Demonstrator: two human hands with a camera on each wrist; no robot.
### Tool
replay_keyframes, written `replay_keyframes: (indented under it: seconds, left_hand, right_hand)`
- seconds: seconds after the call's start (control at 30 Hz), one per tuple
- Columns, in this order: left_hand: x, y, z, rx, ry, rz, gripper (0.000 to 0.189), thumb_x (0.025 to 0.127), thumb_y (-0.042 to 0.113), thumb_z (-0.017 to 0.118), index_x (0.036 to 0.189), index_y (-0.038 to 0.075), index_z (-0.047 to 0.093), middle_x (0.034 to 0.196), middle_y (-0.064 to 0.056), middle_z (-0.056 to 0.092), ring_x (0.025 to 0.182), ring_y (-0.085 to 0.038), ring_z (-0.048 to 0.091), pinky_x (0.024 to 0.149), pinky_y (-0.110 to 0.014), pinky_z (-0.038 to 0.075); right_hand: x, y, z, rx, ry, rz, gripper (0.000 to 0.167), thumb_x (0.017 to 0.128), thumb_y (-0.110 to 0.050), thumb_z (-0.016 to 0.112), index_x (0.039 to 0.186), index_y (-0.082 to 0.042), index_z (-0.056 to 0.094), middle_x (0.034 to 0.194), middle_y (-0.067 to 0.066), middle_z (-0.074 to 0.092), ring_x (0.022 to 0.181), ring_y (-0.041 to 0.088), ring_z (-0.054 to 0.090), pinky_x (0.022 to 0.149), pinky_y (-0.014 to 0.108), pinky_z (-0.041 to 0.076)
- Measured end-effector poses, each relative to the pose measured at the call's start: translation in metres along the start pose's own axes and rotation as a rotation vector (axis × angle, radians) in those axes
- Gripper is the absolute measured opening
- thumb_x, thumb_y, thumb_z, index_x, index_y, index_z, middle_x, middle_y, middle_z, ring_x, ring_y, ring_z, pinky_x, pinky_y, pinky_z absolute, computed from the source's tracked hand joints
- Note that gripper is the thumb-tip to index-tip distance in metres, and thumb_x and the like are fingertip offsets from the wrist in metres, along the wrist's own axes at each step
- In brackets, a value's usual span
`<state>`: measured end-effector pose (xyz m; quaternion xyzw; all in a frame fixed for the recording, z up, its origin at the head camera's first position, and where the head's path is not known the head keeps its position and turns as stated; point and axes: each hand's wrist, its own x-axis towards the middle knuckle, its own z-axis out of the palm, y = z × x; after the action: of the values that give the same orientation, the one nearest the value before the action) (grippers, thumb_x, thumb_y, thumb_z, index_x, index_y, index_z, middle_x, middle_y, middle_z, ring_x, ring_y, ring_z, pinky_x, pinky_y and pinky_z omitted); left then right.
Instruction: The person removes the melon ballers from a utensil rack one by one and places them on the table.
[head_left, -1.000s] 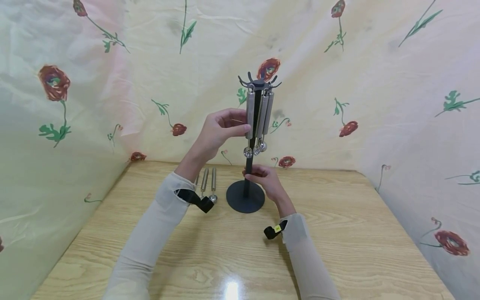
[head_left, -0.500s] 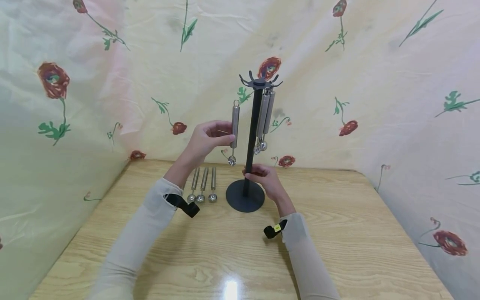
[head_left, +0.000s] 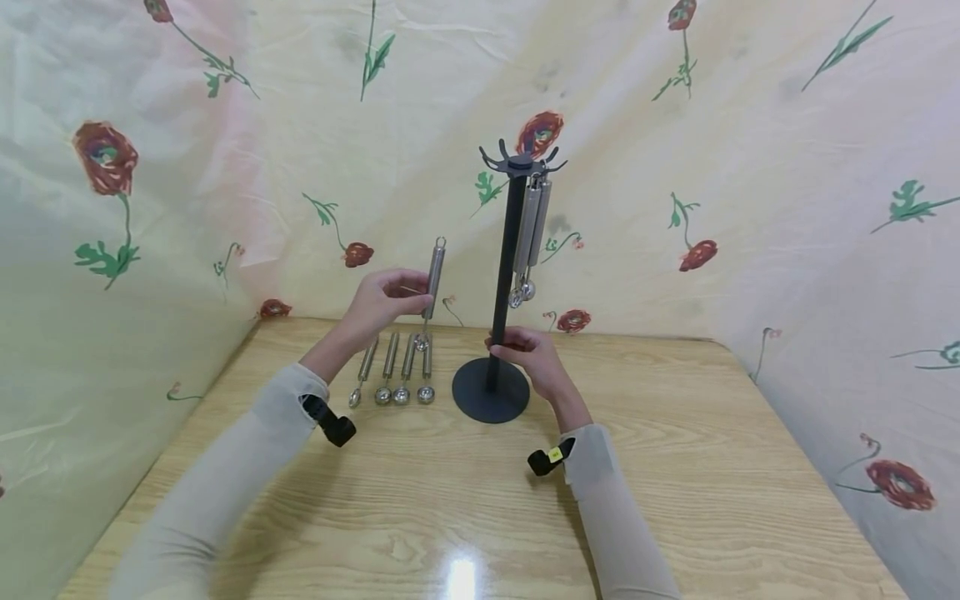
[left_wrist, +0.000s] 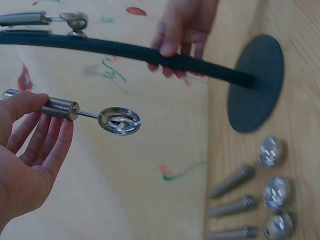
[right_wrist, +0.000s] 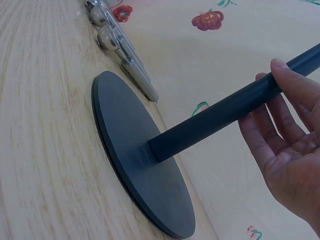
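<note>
My left hand (head_left: pixel 377 307) pinches a steel melon baller (head_left: pixel 435 273) by its handle, ring end up, in the air left of a black hook stand (head_left: pixel 509 250). In the left wrist view its oval scoop (left_wrist: pixel 120 121) shows a small hole. Low on the stand's pole (right_wrist: pixel 215 121), my right hand (head_left: pixel 531 357) grips it between thumb and fingers. Several bare curved hooks (head_left: pixel 498 158) show at the stand's top, while two scoops (head_left: pixel 529 225) hang from hooks on the right side.
Several more steel scoops (head_left: pixel 402 397) lie side by side on the wooden table (head_left: pixel 660 467), left of the stand's round base (head_left: pixel 474 400). A cream cloth (head_left: pixel 420 108) with printed flowers rises along the table's back and sides.
My left hand has lifted the melon baller off the stand and carried it left and down, over toward the scoops on the table. My right hand has stayed on the pole.
</note>
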<state>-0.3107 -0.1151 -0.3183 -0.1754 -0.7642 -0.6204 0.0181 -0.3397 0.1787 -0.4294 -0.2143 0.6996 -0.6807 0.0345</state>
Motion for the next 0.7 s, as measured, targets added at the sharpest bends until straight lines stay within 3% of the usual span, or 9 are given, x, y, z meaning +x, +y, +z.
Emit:
replay_keyframes:
  seconds: [0.33,0.7]
  left_hand:
    - [-0.015,-0.043,-0.040,0.065,0.057,-0.114,0.040,0.095,0.008,0.072,0.131,-0.003,0.063,0.113,-0.012,0.068,0.089,-0.008,0.068,0.086,-0.026,0.062]
    - [-0.029,-0.082,-0.083,0.132,0.055,-0.250,0.046,0.098,0.015,0.068,0.139,-0.004,0.055,0.133,-0.026,0.060,0.097,-0.010,0.068,0.096,-0.033,0.060]
  right_hand:
    - [0.000,0.001,0.001,-0.001,0.005,0.000,0.033,0.095,-0.004,0.071,0.124,0.010,0.065,0.106,-0.002,0.077,0.101,0.014,0.073,0.100,0.028,0.057]
    - [0.001,0.001,0.000,-0.017,0.007,0.007,0.037,0.096,-0.005,0.070,0.127,0.013,0.062,0.107,-0.001,0.077,0.102,0.013,0.073,0.101,0.028,0.056]
